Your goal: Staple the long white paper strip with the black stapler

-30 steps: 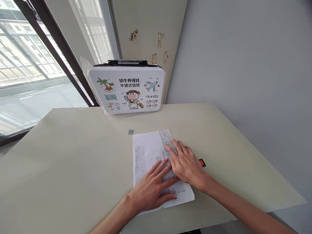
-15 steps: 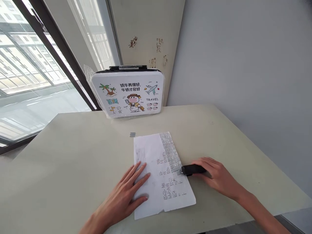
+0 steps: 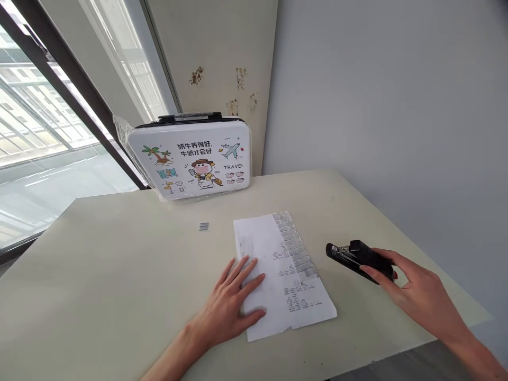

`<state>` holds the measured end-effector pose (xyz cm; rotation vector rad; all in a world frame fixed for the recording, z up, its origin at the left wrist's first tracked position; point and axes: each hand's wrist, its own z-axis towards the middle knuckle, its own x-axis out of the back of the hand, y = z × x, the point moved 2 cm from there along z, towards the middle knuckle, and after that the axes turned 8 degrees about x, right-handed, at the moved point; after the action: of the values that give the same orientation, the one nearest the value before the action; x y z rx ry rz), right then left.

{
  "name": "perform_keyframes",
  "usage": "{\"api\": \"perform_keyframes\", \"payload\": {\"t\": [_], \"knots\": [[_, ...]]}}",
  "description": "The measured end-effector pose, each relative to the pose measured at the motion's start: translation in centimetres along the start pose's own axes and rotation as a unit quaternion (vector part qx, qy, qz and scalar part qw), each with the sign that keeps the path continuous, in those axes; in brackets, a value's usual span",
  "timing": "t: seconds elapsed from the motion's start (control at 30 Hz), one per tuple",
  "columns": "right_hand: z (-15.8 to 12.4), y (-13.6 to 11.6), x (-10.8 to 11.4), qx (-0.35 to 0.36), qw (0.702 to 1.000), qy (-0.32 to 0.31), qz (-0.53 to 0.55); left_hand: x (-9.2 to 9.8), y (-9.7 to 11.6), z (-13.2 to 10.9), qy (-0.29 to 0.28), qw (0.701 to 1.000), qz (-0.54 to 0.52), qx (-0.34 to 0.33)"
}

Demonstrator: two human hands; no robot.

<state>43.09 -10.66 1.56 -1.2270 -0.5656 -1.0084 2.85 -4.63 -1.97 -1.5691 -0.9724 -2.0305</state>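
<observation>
A: Start with the left hand (image 3: 230,301).

B: Laid palm down with fingers spread apart, gripping nothing. Resting fingertips and thumb on the left part of a white paper (image 3: 282,283), near its edge, with the wrist over the bare counter (image 3: 138,275).

A: Now the right hand (image 3: 416,288).

B: Closed around the rear end of a black stapler (image 3: 359,260), thumb along the near side. Reaching in from the right with a bare forearm.

A: Touching the paper with that stapler?

B: No, holding it apart, to the right of the sheet, nose pointing left. Parted at the front, showing metal between upper and lower halves. Hard to tell whether raised or touching the counter.

A: Say more about the paper.

B: Lying flat on the counter, between both hands. Printed with small dark text towards the right, too tiny to read. Lined along the far right edge with a shiny, gridded band, of unclear material. Notched slightly along the near edge.

A: And around it?

B: To the left of the far left corner, small gray strips (image 3: 203,226). Farther back, standing upright on the counter, a white case (image 3: 174,135) in clear plastic, decorated with palm trees, a plane and "TRAVEL". On the right, a plain gray wall (image 3: 377,95).
</observation>
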Motion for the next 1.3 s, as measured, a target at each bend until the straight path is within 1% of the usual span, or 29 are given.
{"api": "perform_keyframes", "payload": {"t": [0.13, 0.23, 0.3, 0.37, 0.4, 0.47, 0.5, 0.57, 0.63, 0.7, 0.73, 0.77, 0.83, 0.9, 0.97, 1.07, 1.13, 1.2, 1.3], "knots": [[0.1, -1.2, 0.1, -0.014, 0.999, 0.006, 0.034, -2.6, 1.1, 6.1, 0.010, 0.999, -0.036, -0.001], [0.7, -2.8, -0.3, -0.004, 0.999, 0.023, 0.047, -4.8, 2.5, 11.1, 0.018, 0.998, -0.058, -0.008], [1.3, -4.0, -0.6, 0.007, 0.998, 0.032, 0.056, -6.2, 3.6, 13.9, 0.029, 0.997, -0.068, -0.016], [1.9, -5.0, -0.7, 0.015, 0.997, 0.036, 0.065, -7.3, 4.5, 16.0, 0.037, 0.996, -0.075, -0.023], [2.2, -5.4, -0.8, 0.018, 0.997, 0.036, 0.069, -7.6, 4.9, 16.6, 0.039, 0.996, -0.079, -0.028], [2.8, -6.1, -1.1, 0.024, 0.996, 0.033, 0.079, -7.6, 5.2, 17.1, 0.043, 0.994, -0.091, -0.036], [3.0, -6.4, -1.3, 0.027, 0.996, 0.029, 0.084, -7.3, 5.1, 16.9, 0.046, 0.993, -0.101, -0.042], [3.5, -7.0, -2.0, 0.038, 0.995, 0.016, 0.091, -6.2, 4.3, 15.7, 0.050, 0.989, -0.127, -0.055], [4.0, -7.8, -3.2, 0.059, 0.994, 0.002, 0.096, -4.6, 2.9, 13.8, 0.054, 0.983, -0.164, -0.061], [4.5, -8.7, -4.7, 0.088, 0.990, -0.015, 0.107, -2.9, 0.8, 11.5, 0.068, 0.975, -0.209, -0.036], [4.8, -9.3, -5.5, 0.103, 0.987, -0.029, 0.117, -2.1, -0.4, 10.3, 0.076, 0.970, -0.232, -0.011], [5.1, -9.9, -6.5, 0.116, 0.984, -0.046, 0.129, -1.2, -1.7, 9.1, 0.092, 0.962, -0.257, 0.032], [5.8, -11.3, -8.6, 0.139, 0.974, -0.081, 0.159, 0.3, -4.3, 6.8, 0.113, 0.941, -0.288, 0.137], [6.5, -12.9, -10.7, 0.166, 0.964, -0.103, 0.182, 1.7, -6.4, 4.6, 0.139, 0.911, -0.316, 0.225], [7.3, -14.5, -12.7, 0.196, 0.955, -0.119, 0.191, 2.7, -8.0, 3.0, 0.155, 0.878, -0.350, 0.286], [8.3, -16.7, -15.4, 0.232, 0.944, -0.141, 0.186, 3.8, -9.2, 1.4, 0.187, 0.838, -0.377, 0.347], [8.7, -17.7, -16.6, 0.244, 0.940, -0.148, 0.189, 4.0, -9.5, 1.1, 0.208, 0.822, -0.378, 0.372], [8.8, -18.1, -17.3, 0.247, 0.934, -0.155, 0.208, 4.0, -9.6, 1.0, 0.213, 0.815, -0.378, 0.383], [8.6, -17.9, -17.9, 0.229, 0.917, -0.170, 0.278, 3.8, -9.5, 1.1, 0.210, 0.815, -0.380, 0.384]]}}
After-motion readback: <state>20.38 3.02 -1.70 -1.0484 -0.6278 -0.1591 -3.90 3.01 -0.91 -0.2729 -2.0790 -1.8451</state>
